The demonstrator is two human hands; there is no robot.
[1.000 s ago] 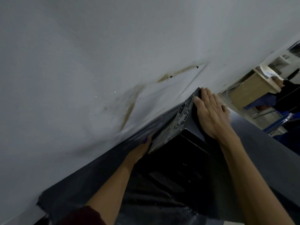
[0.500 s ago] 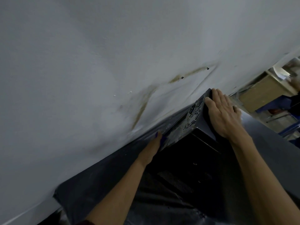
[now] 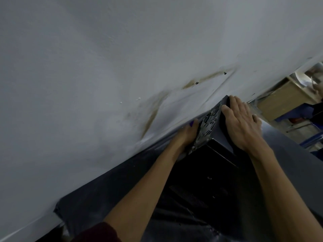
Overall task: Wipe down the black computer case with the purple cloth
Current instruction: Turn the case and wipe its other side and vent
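Note:
The black computer case (image 3: 216, 161) stands close to a white wall, its grey perforated rear panel (image 3: 208, 126) facing the wall. My left hand (image 3: 185, 137) reaches behind the case against that rear panel, and a small bit of the purple cloth (image 3: 192, 123) shows at its fingertips. Most of the cloth is hidden by the hand. My right hand (image 3: 244, 126) lies flat with straight fingers on the case's right side near its top rear corner.
The white wall (image 3: 122, 67) with brown stains fills the upper view, very close to the case. A dark table surface (image 3: 108, 187) runs along the wall. At the far right stand a wooden box (image 3: 283, 100) and blue furniture (image 3: 311, 137).
My left hand with the cloth has slid up along the rear panel, toward the top corner. My right hand has stayed flat on the case's side.

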